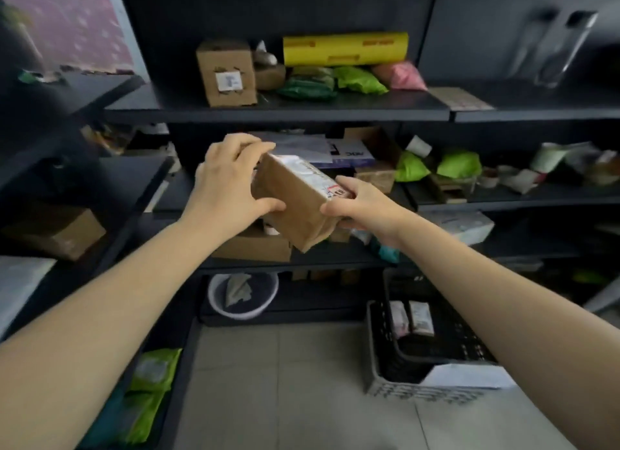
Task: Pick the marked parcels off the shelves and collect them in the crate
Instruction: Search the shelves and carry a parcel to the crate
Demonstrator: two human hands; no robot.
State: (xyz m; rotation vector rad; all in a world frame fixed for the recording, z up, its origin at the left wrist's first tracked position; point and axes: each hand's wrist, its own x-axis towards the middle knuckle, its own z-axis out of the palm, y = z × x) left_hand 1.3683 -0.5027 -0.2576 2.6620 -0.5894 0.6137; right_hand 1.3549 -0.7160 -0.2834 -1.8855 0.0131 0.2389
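The parcel (295,204) is brown, with a white label (332,190) marked red. The shelves (275,112) are black. Near the top shelf's back edge lie a yellow roll (345,48), a pink bag (399,75) and green bags (360,79). The crate (377,349) is dark grey. The floor (285,382) has pale tiles.

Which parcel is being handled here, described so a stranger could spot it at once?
Face the dark shelving; in front of its middle shelf, the left hand and right hand hold a brown paper-wrapped parcel, tilted. Unlike the green bags lying on the shelves, it is in the air and bears a white label with red print.
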